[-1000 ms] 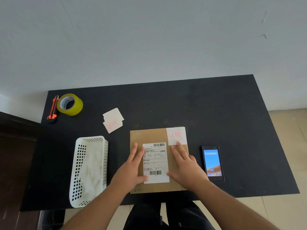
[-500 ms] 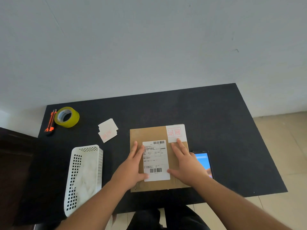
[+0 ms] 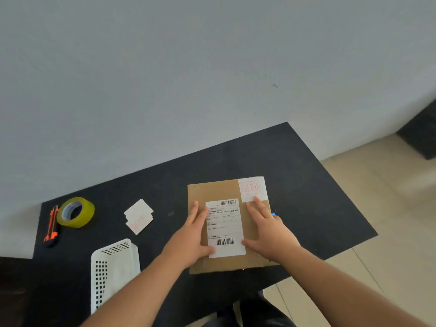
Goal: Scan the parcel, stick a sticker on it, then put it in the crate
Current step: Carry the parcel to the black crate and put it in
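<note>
A flat brown cardboard parcel (image 3: pixel 219 192) lies on the black table (image 3: pixel 306 185) close to its front edge. A white shipping label (image 3: pixel 225 223) with barcodes covers its middle. A white sticker (image 3: pixel 251 188) with red characters sits on its far right corner. My left hand (image 3: pixel 191 239) lies flat on the parcel's left half, its thumb on the label. My right hand (image 3: pixel 271 234) lies flat on the right half, fingertips touching the sticker's near edge. The white perforated crate (image 3: pixel 113 263) stands left of the parcel at the table's front.
A small stack of spare stickers (image 3: pixel 139 215) lies between crate and parcel, further back. A yellow tape roll (image 3: pixel 75 212) and an orange utility knife (image 3: pixel 52 224) are at the far left. Only a blue sliver of the phone (image 3: pixel 273 214) shows past my right hand.
The view has swung to the right and tilted. Both hands stay flat on the parcel. The phone, fully visible a second ago, is now almost hidden behind my right hand and the parcel.
</note>
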A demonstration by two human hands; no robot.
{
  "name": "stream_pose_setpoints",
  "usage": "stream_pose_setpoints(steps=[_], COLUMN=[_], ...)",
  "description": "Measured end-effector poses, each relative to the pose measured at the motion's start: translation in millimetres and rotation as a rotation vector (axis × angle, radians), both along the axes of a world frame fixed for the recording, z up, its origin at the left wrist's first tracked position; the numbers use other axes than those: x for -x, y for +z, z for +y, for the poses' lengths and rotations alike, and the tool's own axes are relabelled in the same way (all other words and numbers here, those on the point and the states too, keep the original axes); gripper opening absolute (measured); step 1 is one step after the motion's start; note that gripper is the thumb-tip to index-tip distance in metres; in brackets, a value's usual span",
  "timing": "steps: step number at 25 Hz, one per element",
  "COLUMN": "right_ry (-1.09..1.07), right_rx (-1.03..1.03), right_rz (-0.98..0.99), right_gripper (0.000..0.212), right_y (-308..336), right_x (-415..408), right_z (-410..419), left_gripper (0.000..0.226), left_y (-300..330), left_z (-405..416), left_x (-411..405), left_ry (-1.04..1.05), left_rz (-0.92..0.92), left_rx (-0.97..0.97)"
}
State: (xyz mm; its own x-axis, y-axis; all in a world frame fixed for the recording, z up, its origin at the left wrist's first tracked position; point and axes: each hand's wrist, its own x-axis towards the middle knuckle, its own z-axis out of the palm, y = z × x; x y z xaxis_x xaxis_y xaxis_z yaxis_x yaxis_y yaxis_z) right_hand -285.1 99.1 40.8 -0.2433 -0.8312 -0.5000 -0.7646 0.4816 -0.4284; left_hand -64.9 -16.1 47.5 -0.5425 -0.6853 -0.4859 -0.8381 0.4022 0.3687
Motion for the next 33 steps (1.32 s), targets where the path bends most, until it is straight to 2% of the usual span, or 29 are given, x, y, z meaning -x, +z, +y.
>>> stream_pose_setpoints(steps=[6, 14, 22, 33], right_ry=[-0.174, -0.468, -0.752, -1.026], right_rx=[0.017, 0.046, 0.058, 0.039], right_rz=[0.025, 0.064, 0.077, 0.097], right_gripper=[0.107, 0.104, 0.107, 0.109], right_y=[12, 36, 51, 43], right_x=[12, 63, 136, 188], right_z=[42, 131, 271, 432], left_gripper=[0.122, 0.125, 0.125, 0.125], left_y=[10, 31, 44, 49], left_z=[7, 47, 150, 293], left_x=[32, 134, 269, 390], left_ry=[-0.161, -0.448, -0.735, -1.055], left_rz=[0.015, 0.078, 0.110, 0.108], left_rx=[0.019, 0.032, 0.014, 0.020])
